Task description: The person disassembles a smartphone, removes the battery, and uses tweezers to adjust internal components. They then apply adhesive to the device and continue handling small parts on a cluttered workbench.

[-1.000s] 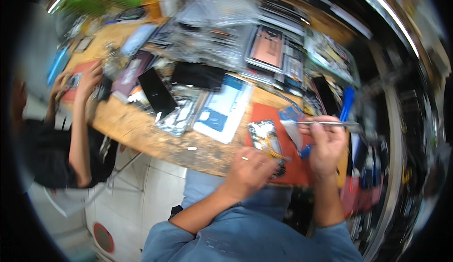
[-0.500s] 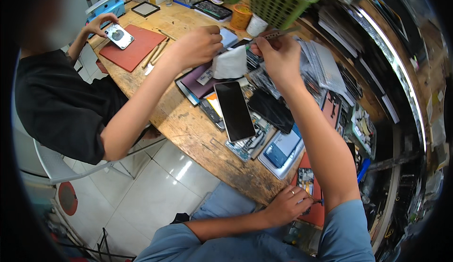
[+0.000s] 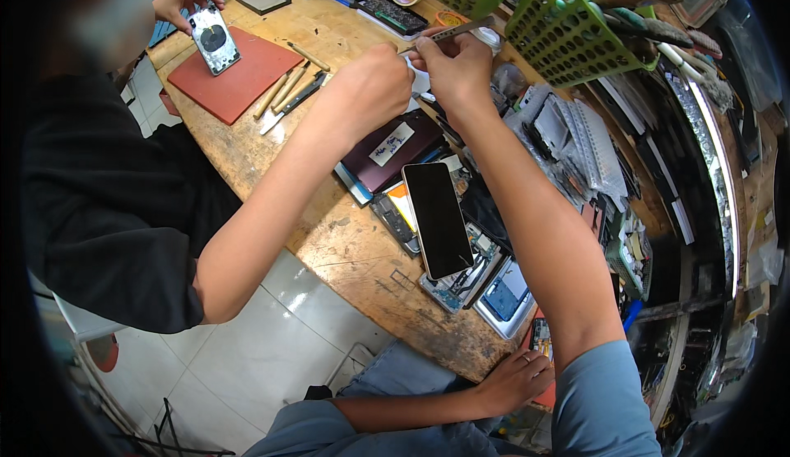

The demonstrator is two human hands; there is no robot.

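My right hand (image 3: pixel 457 66) is raised over the far part of the bench. Its fingers pinch a slim metal tool (image 3: pixel 453 34) that looks like tweezers. Close to its fingertips is the closed hand (image 3: pixel 374 86) of a co-worker in black, with a bit of white sheet showing between us. My left hand (image 3: pixel 517 383), wearing a ring, has curled fingers at an opened phone (image 3: pixel 541 338) on a red mat; my right arm partly covers that spot, and the fingertips are hidden. A black-screened phone (image 3: pixel 437 220) lies on a pile of phone parts.
The co-worker's other hand (image 3: pixel 188 4) holds a phone housing (image 3: pixel 214 39) over a red mat (image 3: pixel 185 80). Beside it lie wooden-handled tools (image 3: pixel 284 90) and a knife (image 3: pixel 295 103). Green baskets (image 3: pixel 568 29) of tools stand at the back right. Bagged parts (image 3: pixel 568 140) lie right of my forearm.
My view has shifted. The white sheet that hung between my right hand and the co-worker's hand is now mostly hidden, and those hands are closer together. The co-worker's phone housing is tilted more upright.
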